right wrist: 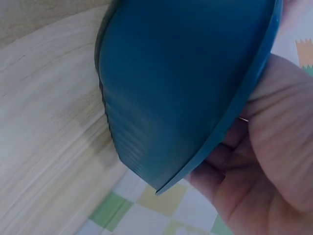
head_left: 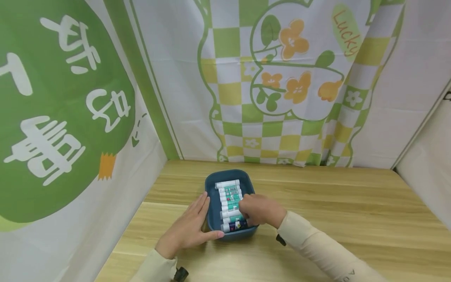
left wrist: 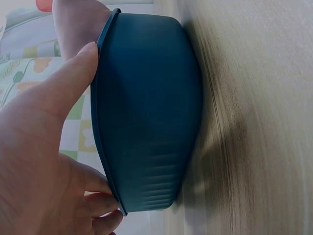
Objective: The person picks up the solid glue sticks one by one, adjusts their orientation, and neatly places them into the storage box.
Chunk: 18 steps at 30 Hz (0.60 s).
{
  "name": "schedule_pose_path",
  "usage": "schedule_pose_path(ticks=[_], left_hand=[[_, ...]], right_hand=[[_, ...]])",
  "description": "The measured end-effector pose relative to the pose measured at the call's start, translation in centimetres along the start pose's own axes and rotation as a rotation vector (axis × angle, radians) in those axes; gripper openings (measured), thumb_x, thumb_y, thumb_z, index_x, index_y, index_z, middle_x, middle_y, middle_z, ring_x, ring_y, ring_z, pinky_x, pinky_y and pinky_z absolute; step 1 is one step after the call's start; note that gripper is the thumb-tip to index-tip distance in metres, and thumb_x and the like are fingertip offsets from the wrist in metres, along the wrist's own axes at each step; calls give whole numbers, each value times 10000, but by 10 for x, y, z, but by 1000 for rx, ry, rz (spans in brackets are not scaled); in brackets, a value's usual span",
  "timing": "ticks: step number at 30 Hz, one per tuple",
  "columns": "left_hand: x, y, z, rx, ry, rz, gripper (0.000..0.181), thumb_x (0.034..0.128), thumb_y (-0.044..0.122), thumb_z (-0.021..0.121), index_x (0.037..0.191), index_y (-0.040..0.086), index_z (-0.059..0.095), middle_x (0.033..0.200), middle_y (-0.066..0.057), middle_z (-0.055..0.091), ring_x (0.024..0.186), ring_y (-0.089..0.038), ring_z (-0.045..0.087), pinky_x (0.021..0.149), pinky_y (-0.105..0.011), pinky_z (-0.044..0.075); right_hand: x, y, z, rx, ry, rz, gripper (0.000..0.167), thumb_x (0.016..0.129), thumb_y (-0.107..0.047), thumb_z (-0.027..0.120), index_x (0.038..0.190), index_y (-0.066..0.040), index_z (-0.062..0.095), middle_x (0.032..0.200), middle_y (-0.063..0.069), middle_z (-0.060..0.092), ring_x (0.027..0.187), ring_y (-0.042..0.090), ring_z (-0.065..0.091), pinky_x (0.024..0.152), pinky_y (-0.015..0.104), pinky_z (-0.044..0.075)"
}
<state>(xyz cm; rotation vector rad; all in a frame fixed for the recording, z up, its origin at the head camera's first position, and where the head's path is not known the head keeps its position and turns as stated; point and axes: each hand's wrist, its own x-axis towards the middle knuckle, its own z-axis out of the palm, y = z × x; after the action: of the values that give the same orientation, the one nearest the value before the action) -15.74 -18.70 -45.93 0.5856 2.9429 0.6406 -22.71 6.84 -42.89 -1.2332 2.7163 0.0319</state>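
Observation:
A dark blue plastic bin [head_left: 232,237] stands on the table. Inside it lies a row of white capped tubes with teal labels, which look like glue sticks [head_left: 230,199]; the nearest tube [head_left: 237,226] has a dark navy label. My left hand [head_left: 188,225] touches the bin's left and near rim, fingers along the side and thumb stretched along the front. Over the right rim reaches my right hand [head_left: 258,209], its fingers bent down at the tubes. The bin's wall [right wrist: 181,88] hides those fingertips in the right wrist view, so whether they hold a tube cannot be seen.
The wooden table [head_left: 317,203] extends to both sides of the bin. Behind it hangs a printed green-and-yellow checked curtain [head_left: 229,98], and a white cloth with a large green print [head_left: 63,117] hangs at the left.

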Motion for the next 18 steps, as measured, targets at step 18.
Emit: schedule_pose_path(ticks=[18], left_hand=[[1,4,-4,65,-8,22,1174,911,751,644,1651,-57,224,1766,-233,111,1649,-404,152,1331,-569,223]], right_hand=[[-10,4,-8,66,98,-46,178,871,-142,877,773,-115,730,666,-70,625,577,11,412,532,188,388]])
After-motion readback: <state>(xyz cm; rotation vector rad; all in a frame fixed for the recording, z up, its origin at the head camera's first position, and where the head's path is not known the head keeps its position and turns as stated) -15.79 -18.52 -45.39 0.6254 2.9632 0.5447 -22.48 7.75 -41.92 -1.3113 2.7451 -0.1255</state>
